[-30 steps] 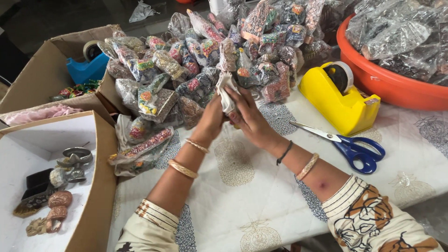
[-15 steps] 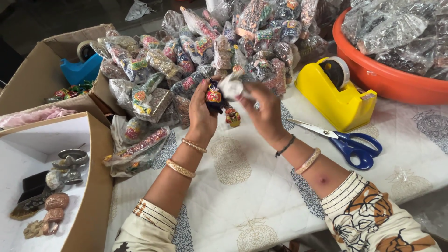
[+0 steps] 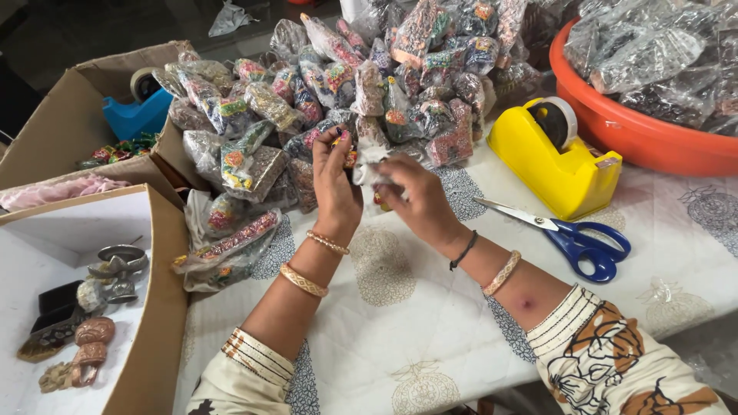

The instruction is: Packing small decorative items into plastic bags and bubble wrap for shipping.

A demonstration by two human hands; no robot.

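Hands meet at mid-worktop [image 3: 430, 323], just in front of the heap of wrapped packets [image 3: 361, 84]. Left hand [image 3: 336, 180] stands upright, fingers curled, pinching a small colourful trinket [image 3: 350, 156] at its tips. Right hand [image 3: 415, 201] comes in from the right, fingers closed on a crumpled white wrap [image 3: 367, 174]. Wrap sits between both hands, touching the trinket; left is nearer the trinket. Trinket's long axis can't be told, mostly hidden. Tape dispenser [image 3: 561, 165] and scissors [image 3: 573, 237] lie right of the hands, apart.

Small item [image 3: 367, 170] between left hand [image 3: 335, 184] and right hand [image 3: 415, 201]: mostly hidden by fingers. Orange tub [image 3: 638, 131] cut off at right edge.
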